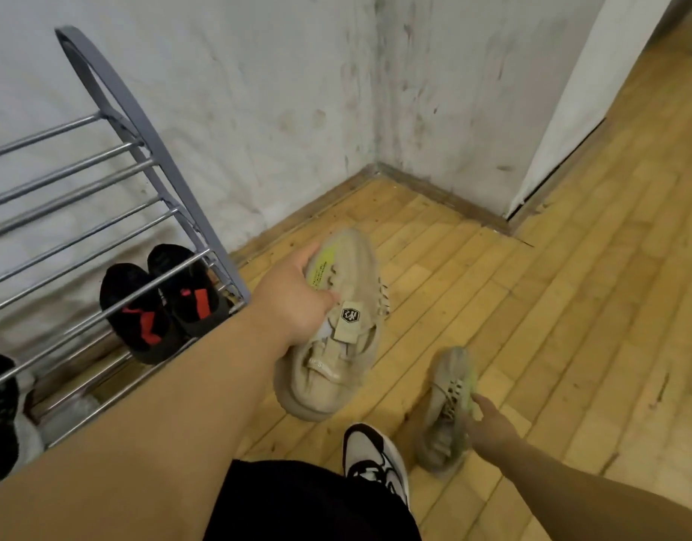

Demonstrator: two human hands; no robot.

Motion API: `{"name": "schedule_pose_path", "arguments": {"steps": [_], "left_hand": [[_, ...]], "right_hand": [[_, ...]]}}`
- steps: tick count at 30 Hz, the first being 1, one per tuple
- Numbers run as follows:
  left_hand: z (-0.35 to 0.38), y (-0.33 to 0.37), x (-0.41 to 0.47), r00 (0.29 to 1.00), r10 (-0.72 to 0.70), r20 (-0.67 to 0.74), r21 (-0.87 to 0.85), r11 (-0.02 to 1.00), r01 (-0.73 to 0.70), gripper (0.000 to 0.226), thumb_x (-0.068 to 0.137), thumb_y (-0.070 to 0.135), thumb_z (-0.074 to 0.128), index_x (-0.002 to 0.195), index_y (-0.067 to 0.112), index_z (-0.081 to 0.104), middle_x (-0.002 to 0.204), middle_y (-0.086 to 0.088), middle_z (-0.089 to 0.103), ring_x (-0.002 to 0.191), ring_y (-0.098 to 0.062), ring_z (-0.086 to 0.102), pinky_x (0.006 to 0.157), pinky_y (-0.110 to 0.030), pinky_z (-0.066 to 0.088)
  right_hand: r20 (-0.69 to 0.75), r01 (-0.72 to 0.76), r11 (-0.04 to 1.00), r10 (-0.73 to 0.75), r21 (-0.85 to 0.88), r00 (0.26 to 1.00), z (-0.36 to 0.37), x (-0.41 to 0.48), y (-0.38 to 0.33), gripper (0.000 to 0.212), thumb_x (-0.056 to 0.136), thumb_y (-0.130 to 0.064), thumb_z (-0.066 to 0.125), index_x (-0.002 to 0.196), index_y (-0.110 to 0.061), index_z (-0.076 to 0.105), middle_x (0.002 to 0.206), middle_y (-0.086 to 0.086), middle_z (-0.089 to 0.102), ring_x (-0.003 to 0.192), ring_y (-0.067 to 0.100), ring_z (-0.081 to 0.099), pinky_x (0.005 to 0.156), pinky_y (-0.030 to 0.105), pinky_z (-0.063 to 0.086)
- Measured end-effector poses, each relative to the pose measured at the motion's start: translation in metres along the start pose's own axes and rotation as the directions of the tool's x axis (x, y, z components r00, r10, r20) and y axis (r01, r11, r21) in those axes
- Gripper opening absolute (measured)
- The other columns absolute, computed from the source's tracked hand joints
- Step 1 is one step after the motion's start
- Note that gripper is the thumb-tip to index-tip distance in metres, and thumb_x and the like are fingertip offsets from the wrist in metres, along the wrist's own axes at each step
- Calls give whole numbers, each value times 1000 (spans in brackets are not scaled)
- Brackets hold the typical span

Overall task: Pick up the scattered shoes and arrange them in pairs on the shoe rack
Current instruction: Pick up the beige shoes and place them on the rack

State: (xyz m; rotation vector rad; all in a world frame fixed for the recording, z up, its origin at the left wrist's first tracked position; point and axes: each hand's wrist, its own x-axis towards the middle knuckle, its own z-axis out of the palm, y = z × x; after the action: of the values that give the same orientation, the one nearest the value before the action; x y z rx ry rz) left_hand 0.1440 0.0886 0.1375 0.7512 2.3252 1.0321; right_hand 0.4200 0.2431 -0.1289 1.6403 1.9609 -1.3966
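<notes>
My left hand point(293, 302) grips a beige knit sneaker point(336, 345) by its opening and holds it in the air, toe toward me, just right of the rack's end. Its matching beige sneaker point(445, 415) lies on the wooden floor at lower right. My right hand point(488, 423) touches that shoe's laces and side with its fingers; how far the fingers curl round it is not clear. The grey metal shoe rack point(149, 134) stands against the wall at left. A black pair with red marks point(161, 306) sits on a low tier.
A black-and-white shoe point(3, 408) shows on the rack at the far left edge. My own foot in a white-and-dark sneaker point(375, 458) stands on the wooden floor point(551, 326). The wall corner point(377, 165) and a white door point(570, 103) lie behind.
</notes>
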Motion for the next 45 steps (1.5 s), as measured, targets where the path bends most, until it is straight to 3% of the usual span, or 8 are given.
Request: {"name": "schedule_pose_path", "arguments": {"steps": [6,9,13,21,26,31,36,45], "left_hand": [[11,-21,25,996,-60,62,63,996,56,83,87,17,79,157,30,36,149,4,53,127,-19,56,106,-30,44],[19,-24,33,993,-86,84,71,994,80,82,88,18,78,157,31,36,149,3,52,128,-21,55,110,-37,44],[22,-25,39,990,-83,117,65,995,76,80,89,18,77,156,31,36,142,5,56,125,-21,57,109,-40,46],[9,-22,39,992,-89,88,-26,995,92,81,88,16,77,156,35,36,142,4,57,118,-21,61,103,-42,52],[-14,-6,25,999,4,38,-111,994,0,80,88,14,78,153,38,39,129,14,62,108,-12,66,94,-32,55],[-57,33,-14,974,155,-165,-226,955,-190,68,91,11,74,142,46,46,108,29,60,97,10,62,74,-5,52],[-113,62,-52,913,114,-391,-459,836,-301,61,91,10,75,139,38,52,120,8,72,103,-11,73,88,-37,61],[-273,29,-145,765,-76,-639,-550,740,-386,76,95,7,69,158,29,33,126,3,68,103,-18,73,88,-43,61]], "right_hand": [[65,-127,969,116,210,991,26,15,-3,60,105,-28,50,159,-31,23,105,9,62,96,40,66,82,46,56],[35,-161,943,157,292,987,39,20,-6,60,104,-23,52,156,-37,26,94,16,66,77,44,67,61,50,59],[-6,-149,929,161,339,987,50,21,-5,62,104,-14,51,157,-36,27,82,18,66,49,21,42,47,33,33],[-47,-25,810,65,586,997,45,5,-44,60,103,-12,58,156,-31,37,148,13,51,106,28,60,86,39,55],[-74,192,733,-191,653,979,18,-40,-114,57,101,-10,60,146,-41,44,133,8,63,113,26,66,91,45,59],[-110,464,595,-532,657,839,-36,-127,-193,61,101,2,54,145,-39,45,113,3,74,101,20,74,78,32,62],[-120,647,434,-767,627,630,-72,-208,-265,63,101,4,51,145,-40,47,120,0,74,105,22,73,77,32,60],[53,797,332,-933,505,355,-15,-313,-422,59,104,-3,50,148,-43,46,114,-4,75,102,14,73,80,32,59]]}}
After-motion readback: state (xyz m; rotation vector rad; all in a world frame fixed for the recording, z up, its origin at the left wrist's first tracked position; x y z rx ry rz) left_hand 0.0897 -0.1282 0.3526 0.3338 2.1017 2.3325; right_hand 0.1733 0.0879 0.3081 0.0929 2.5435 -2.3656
